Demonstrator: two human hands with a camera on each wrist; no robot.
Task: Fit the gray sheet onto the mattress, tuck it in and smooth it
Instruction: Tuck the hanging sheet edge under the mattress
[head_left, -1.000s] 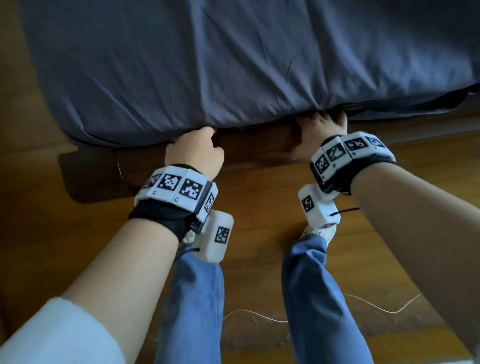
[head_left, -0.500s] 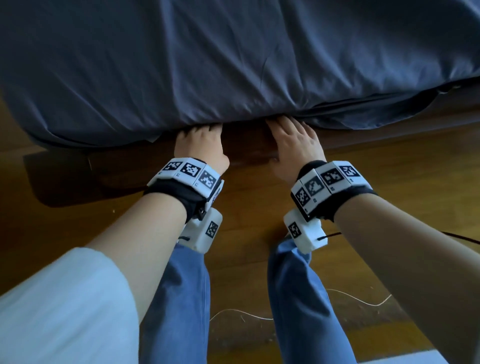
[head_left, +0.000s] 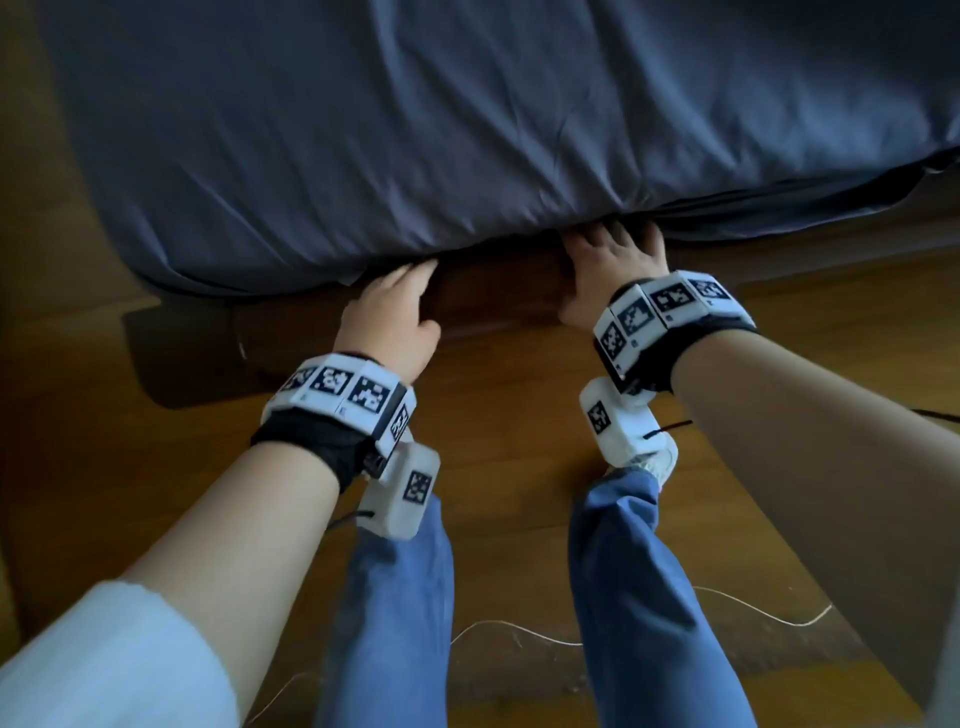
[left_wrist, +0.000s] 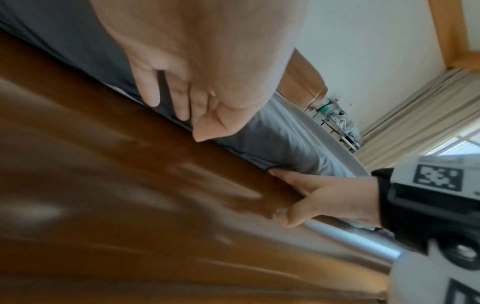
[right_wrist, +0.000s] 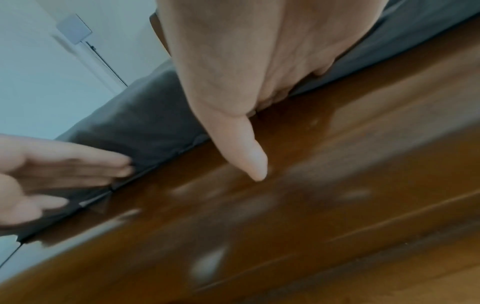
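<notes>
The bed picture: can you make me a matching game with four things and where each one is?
Things:
1. gray sheet
2. left hand
3. right hand
4. white cord

Places:
A. on the floor behind the legs
B. spread over the mattress
C. fingers under the sheet's edge, nearer the corner
D. fingers under the sheet's edge, farther from the corner

Pairs: 1-B, 2-C, 3-D, 4-A

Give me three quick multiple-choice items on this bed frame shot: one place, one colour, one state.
1. Where are the right hand's fingers?
A. flat on top of the bed
B. at the sheet's lower edge, above the wooden frame
C. on the floor

2. What colour are the trousers?
A. blue
B. black
C. white

3. How is the left hand?
A. a closed fist
B. fingers straight, tips at the sheet edge
C. holding a pillow

Answers: 1 B, fingertips vanish under the fabric; 2 A, both legs blue; 3 B, right wrist view shows flat fingers.
</notes>
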